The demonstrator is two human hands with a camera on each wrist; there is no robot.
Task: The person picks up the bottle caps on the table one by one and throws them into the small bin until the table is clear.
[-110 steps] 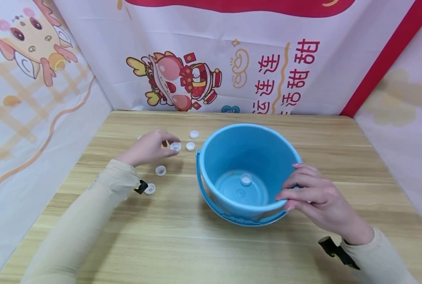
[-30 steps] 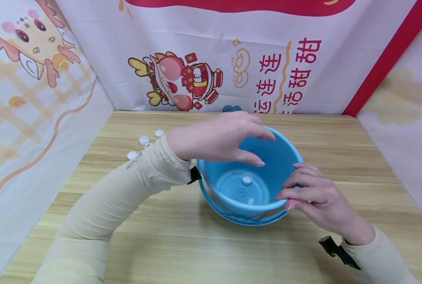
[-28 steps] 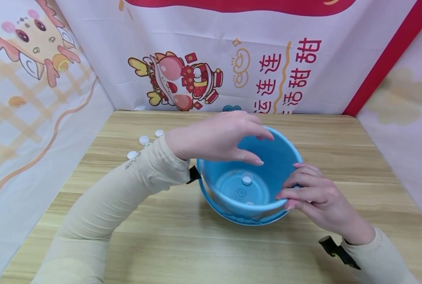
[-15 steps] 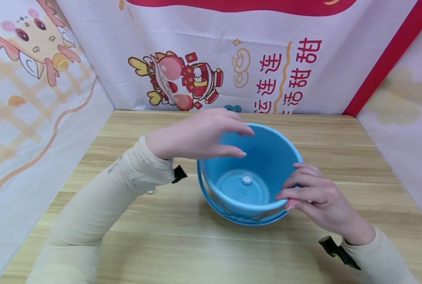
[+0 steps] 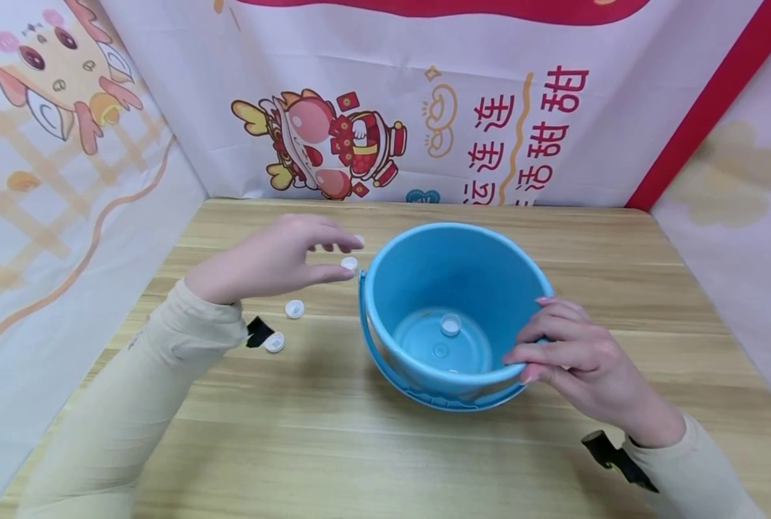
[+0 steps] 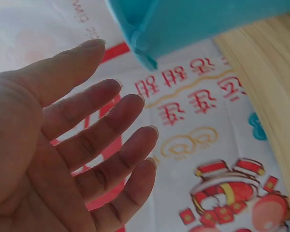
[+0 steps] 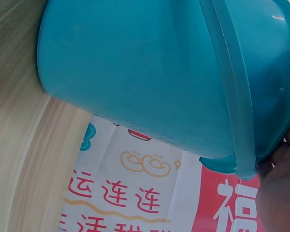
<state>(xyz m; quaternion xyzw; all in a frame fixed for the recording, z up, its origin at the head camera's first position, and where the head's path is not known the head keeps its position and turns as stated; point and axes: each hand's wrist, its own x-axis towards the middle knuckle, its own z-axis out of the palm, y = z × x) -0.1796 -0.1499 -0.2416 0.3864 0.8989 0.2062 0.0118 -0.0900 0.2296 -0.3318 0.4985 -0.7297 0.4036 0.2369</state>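
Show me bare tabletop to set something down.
The wood-grain tabletop is bare in front of the blue bucket, between the sleeves, and beyond the right hand, bordered by bucket and backdrop. Left of the bucket is crowded: white caps lie around the left hand.

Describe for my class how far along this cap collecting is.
Done: a white cap lies inside the blue bucket. In hand: the right hand grips the bucket; the left hand is open, holding nothing. Remaining, apparently: at least four loose caps on the table.
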